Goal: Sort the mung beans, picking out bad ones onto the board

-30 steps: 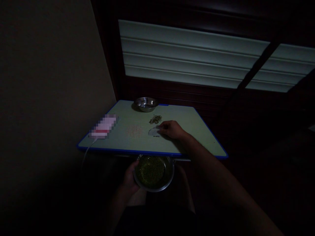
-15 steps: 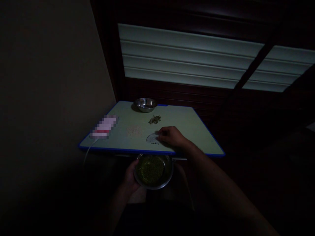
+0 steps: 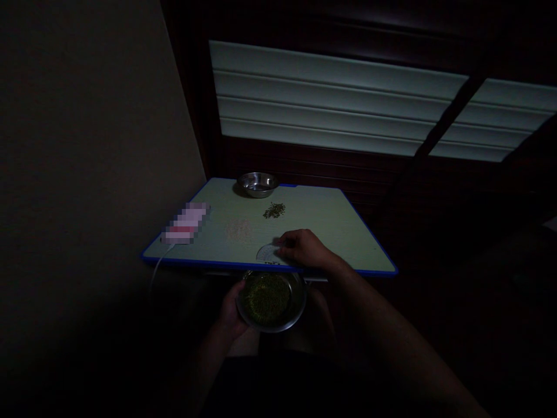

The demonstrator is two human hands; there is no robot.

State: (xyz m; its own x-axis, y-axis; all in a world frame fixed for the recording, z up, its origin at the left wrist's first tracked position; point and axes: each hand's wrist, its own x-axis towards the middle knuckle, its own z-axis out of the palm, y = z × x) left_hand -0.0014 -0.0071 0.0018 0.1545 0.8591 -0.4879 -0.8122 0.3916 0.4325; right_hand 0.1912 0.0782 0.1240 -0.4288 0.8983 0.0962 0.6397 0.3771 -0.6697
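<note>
My left hand (image 3: 232, 310) grips the left rim of a metal bowl (image 3: 296, 316) below the table's near edge. Small green grains, seemingly mung beans (image 3: 266, 297), lie inside it. Over the tabletop, my right hand (image 3: 302, 247) pinches a clear half-round protractor (image 3: 266, 252) by its right side. Along the protractor's straight near edge lies a short row of dark grains (image 3: 272, 263), close to the table's blue rim. Farther back sits a small pile of green-brown grains (image 3: 274, 210). A patch of pale grains (image 3: 238, 230) is spread to the left.
The pale table (image 3: 339, 226) has a blue rim. A second metal bowl (image 3: 257, 186) stands at its back edge. A blurred-out phone (image 3: 186, 223) with a white cable (image 3: 160, 262) lies at the left. A wall (image 3: 108, 116) rises on the left, and dark panelled doors (image 3: 322, 96) stand behind.
My right hand has drawn the protractor and the row of dark grains slightly towards the near table edge. My left hand keeps its hold on the bowl.
</note>
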